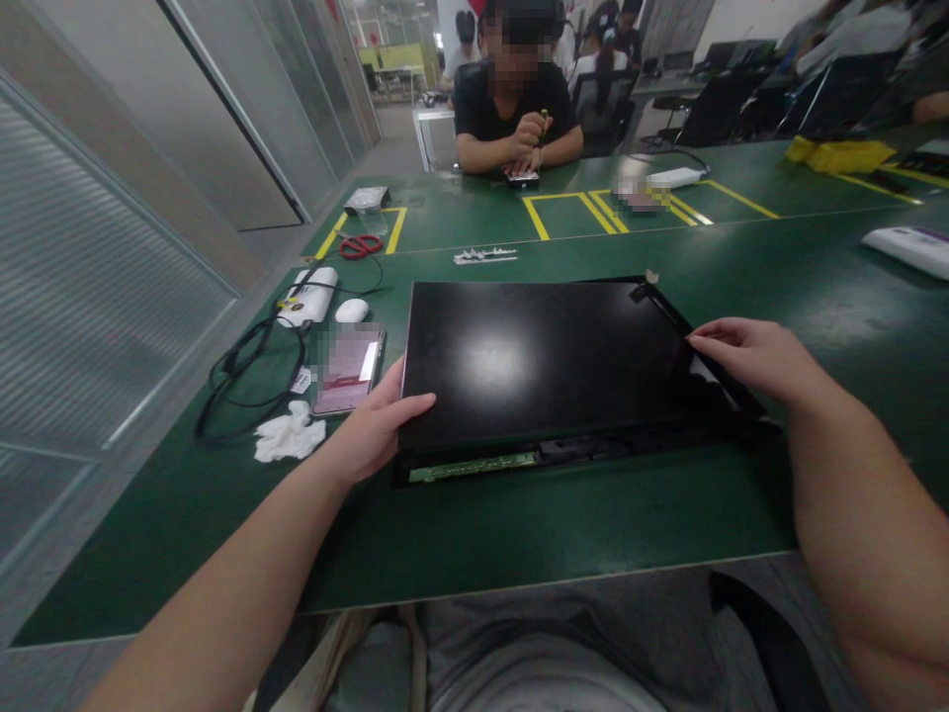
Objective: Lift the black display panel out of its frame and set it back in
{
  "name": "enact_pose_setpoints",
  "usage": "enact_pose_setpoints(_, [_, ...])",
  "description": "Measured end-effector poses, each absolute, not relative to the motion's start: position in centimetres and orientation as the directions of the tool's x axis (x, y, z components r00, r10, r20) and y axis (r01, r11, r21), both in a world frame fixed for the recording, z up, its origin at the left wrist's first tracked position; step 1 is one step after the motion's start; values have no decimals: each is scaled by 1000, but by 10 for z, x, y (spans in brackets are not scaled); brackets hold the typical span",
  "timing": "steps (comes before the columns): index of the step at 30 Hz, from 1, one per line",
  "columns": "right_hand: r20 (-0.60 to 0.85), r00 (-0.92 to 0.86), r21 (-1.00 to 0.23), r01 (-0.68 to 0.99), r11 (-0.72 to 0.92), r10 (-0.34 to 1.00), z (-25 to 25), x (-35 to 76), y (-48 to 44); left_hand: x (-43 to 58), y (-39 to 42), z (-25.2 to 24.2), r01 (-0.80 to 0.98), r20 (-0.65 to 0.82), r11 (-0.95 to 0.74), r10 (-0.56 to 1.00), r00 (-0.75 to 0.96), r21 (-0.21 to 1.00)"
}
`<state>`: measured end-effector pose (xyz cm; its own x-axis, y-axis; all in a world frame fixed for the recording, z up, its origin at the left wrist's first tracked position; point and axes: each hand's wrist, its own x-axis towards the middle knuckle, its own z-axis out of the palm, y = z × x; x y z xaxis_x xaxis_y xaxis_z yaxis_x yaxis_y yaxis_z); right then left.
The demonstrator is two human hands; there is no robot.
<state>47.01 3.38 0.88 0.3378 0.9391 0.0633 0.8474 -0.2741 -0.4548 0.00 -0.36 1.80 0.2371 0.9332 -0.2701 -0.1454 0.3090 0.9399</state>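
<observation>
A black LCD screen panel lies over a dark back frame on the green table. Along the near edge, a strip of green circuit board shows below the panel. My left hand grips the panel's left edge, thumb on top and fingers underneath, partly hidden. At the right side, my right hand has its thumb and fingertips pinched together at the panel's edge, beside the frame's right rim. A small pale piece of tape sticks up at the far right corner.
Left of the panel lie a phone, crumpled tissue, a white mouse-shaped case, a power strip with black cable, and red-handled scissors. White strips lie beyond. A person sits across the table.
</observation>
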Motion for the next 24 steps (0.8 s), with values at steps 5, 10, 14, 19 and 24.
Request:
enact_pose_setpoints(5, [34,364,-439,842,-314,931,9,470,34,1,-3,19,-157,-257,302,932,255,940])
enact_pose_setpoints(10, [50,363,-438,845,-306,930,12,468,33,3,-3,18,-167,-263,308,933,245,937])
enact_pose_setpoints(14, [58,358,-435,849,-299,932,13,467,33,7,-4,18,-184,-263,296,947,185,937])
enact_pose_setpoints(19, [55,361,-438,846,-303,931,13,466,33,11,-6,21,-192,-264,288,954,141,938])
enact_pose_setpoints(24, [78,369,-453,841,-296,926,13,466,33,9,-6,23,-179,-249,283,949,191,942])
